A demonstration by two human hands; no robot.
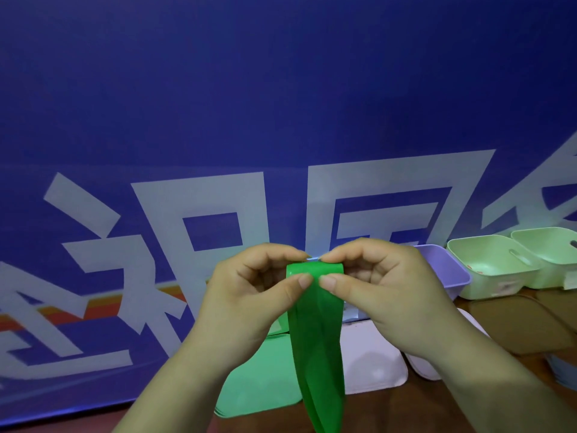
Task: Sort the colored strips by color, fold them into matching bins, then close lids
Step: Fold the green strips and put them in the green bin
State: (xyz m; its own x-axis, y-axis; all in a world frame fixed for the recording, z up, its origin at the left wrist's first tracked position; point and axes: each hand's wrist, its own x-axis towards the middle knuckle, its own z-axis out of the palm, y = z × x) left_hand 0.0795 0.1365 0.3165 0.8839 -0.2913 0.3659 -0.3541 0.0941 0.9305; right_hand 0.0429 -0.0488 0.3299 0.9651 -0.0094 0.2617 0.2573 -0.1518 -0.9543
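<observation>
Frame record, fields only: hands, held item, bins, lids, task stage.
left hand: pinches top edge of green strip, thumb in front
right hand: pinches the same top edge, beside the left hand
green strip: held up, top bent over, rest hangs down between the forearms
bins: purple bin and two pale green bins at right rear, all open
lids: green lid, white lid, brown lid lying flat, off the bins
stage: strip not yet in a bin; lids not closed
</observation>
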